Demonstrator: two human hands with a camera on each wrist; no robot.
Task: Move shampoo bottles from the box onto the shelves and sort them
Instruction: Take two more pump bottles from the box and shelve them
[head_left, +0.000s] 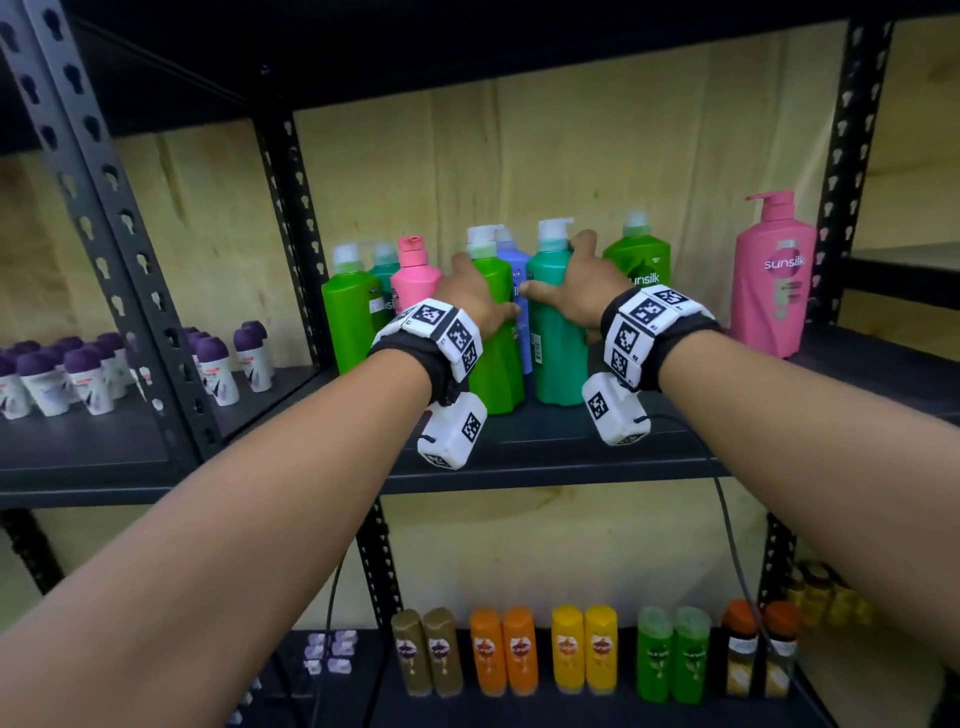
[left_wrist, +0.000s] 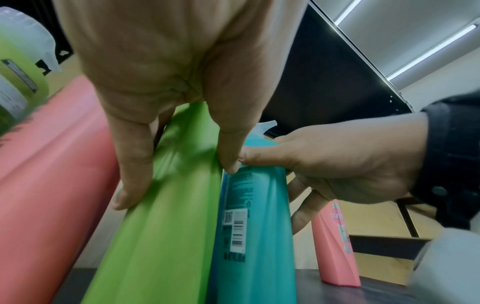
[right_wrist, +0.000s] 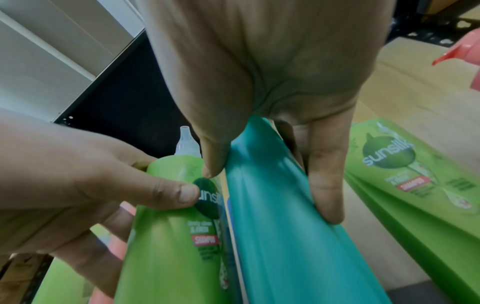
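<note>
While your left hand grips the light green bottle and your right hand grips the teal bottle, both bottles stand upright on the middle shelf, side by side and touching, at the front of the group. In each wrist view the thumb lies on the inner side of the bottle and the fingers on the outer side, so the two thumbs almost meet in the narrow line between them. The long axis of both bottles is vertical. I judge that the next move is to separate them: another green bottle stands at the left, and another green one at the right, behind your right hand.
</note>
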